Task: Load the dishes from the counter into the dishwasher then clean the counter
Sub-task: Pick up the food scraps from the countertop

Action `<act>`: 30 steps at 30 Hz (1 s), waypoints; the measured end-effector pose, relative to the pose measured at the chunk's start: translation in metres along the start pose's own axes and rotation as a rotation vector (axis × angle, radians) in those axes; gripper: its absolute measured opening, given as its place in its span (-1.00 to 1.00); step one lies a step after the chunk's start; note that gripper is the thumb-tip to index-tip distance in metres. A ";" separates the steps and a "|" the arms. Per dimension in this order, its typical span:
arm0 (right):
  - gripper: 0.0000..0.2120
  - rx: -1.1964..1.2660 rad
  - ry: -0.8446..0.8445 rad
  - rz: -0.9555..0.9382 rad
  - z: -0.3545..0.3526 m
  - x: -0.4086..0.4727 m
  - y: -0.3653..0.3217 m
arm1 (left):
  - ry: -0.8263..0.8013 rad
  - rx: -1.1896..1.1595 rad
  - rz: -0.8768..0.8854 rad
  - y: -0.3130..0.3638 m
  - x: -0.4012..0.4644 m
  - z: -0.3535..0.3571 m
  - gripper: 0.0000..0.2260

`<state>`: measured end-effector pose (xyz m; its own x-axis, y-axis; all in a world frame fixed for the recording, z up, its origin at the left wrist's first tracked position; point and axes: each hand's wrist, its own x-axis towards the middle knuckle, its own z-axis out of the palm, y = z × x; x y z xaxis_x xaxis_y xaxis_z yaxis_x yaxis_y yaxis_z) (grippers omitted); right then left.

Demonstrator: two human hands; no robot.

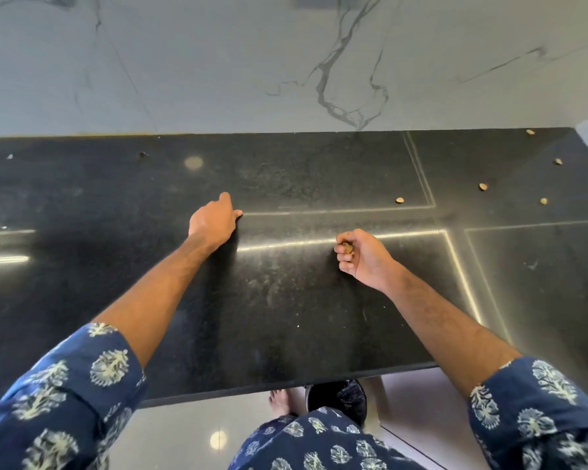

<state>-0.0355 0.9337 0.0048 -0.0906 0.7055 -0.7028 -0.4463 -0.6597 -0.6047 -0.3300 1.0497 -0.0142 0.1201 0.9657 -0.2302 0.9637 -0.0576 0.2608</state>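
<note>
One view here, from the head camera, looking straight down on a black speckled stone counter (286,300) that runs up to a white marble wall with grey veins (218,62). No dishes on this stretch of counter at all; what lies on it is litter. Count the small tan shell-like scraps (400,200) scattered over the far right part: five of them, well apart from one another, the nearest just beyond a pale seam line in the stone. Two tiny specks (142,154) sit far left near the wall, too small to tell what they are.

Two hands are in play. The left hand (214,220) reaches out flat to the middle of the counter, back of the hand up, its fingers (236,214) mostly straight and touching the stone, holding nothing. The right hand (364,257) hovers low over the counter to the right, palm turned inward, its fingers curled round a little clutch of tan scraps of the same kind (347,247); how many are in there I cannot tell, at least one shows.

Both forearms come out of dark blue sleeves printed with pale leaf motifs (82,385). Below the counter's near edge: glossy floor (201,435), one bare foot (279,401), and one dark round bin with a black liner (336,398) just beside it.
</note>
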 end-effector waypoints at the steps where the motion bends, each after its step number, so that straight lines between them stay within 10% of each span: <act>1: -0.79 0.055 0.017 -0.020 -0.008 -0.005 -0.001 | 0.022 -0.002 -0.010 0.002 -0.003 0.005 -0.70; 4: -0.79 0.122 0.062 -0.073 -0.028 -0.018 -0.004 | 0.061 -0.219 -0.018 0.016 -0.010 0.010 -0.71; 9: -0.78 0.150 0.153 -0.122 -0.064 -0.041 -0.012 | -0.180 -1.730 -0.323 0.088 -0.023 0.010 -0.72; 13: -0.78 0.171 0.187 -0.141 -0.082 -0.054 -0.018 | -0.350 -2.181 -0.202 0.133 -0.039 0.023 -0.75; 30: -0.75 -0.003 0.172 -0.122 -0.194 -0.064 -0.064 | -0.293 -1.466 -0.257 0.290 -0.012 0.066 -0.79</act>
<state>0.1718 0.8804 0.0154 0.1177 0.7257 -0.6779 -0.4417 -0.5731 -0.6903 -0.0366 1.0046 0.0025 0.2025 0.8169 -0.5401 -0.0955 0.5654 0.8193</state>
